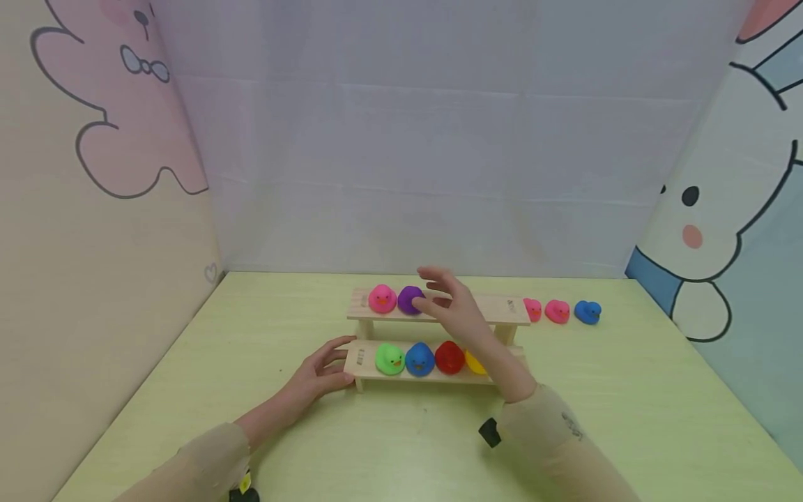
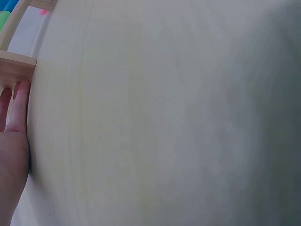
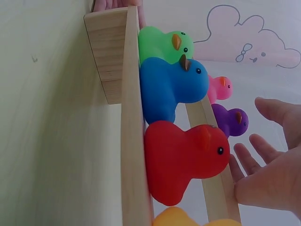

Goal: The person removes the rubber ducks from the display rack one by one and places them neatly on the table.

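A two-step wooden rack (image 1: 370,375) stands on the table. My left hand (image 1: 316,373) holds the left end of its lower step, thumb at the front corner and fingers toward the back. My right hand (image 1: 461,314) is over the upper step with its fingers spread, close beside a purple duck (image 3: 230,121) and holding nothing. A pink duck (image 1: 382,298) sits left of the purple one. Along the lower step are a green duck (image 1: 389,359), a blue duck (image 3: 174,87), a red duck (image 3: 183,160) and a yellow duck (image 1: 475,362), partly hidden by my right forearm.
Right of the rack, on the table (image 1: 627,390), lie a pink duck (image 1: 533,309) partly behind the upper step, another pink duck (image 1: 557,312) and a blue duck (image 1: 587,312). A white curtain (image 1: 426,167) hangs behind; printed panels flank the table.
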### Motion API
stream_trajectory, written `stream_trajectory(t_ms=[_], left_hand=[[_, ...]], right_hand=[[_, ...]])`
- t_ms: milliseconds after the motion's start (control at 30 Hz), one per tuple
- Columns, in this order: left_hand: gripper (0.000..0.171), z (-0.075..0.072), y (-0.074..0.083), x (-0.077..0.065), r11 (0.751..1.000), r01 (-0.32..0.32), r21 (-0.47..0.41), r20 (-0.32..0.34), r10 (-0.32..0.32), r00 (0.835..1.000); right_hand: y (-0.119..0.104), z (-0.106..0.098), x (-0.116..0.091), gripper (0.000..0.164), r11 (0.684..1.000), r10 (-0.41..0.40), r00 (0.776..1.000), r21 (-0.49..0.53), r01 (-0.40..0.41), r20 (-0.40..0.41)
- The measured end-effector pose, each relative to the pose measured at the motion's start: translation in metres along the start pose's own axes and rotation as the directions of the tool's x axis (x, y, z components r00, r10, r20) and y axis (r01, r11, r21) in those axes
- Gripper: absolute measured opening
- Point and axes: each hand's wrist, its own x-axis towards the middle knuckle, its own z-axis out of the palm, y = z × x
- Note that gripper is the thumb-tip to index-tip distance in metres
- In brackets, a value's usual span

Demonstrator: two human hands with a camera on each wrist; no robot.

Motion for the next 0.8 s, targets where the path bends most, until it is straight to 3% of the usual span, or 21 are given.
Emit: stream_trajectory(t_ms=[267,633,800], left_hand=[[0.067,-0.0002,-0.0015,0.0008,1.000,-0.016,-0.020,0.005,0.016,1.000],[0.068,0.0004,0.0007,-0.0001,1.000,-0.008,-0.019,0.002,0.008,1.000],[0.067,0.0006,0.0009,-0.0003,1.000,0.001,-0.007,-0.008,-0.001,1.000]], right_hand=[[0.0016,0.0028,-0.0001,0.051,0.997,0.046,0.998,-0.060,-0.043,0.047],[-0.0055,0.0086,-0.0019,0.044,0.986,0.102,0.994,-0.129,-0.104,-0.025],[-0.0065,0.0089,-0.0018,0.044,0.985,0.111,0.994,-0.132,-0.112,-0.014]])
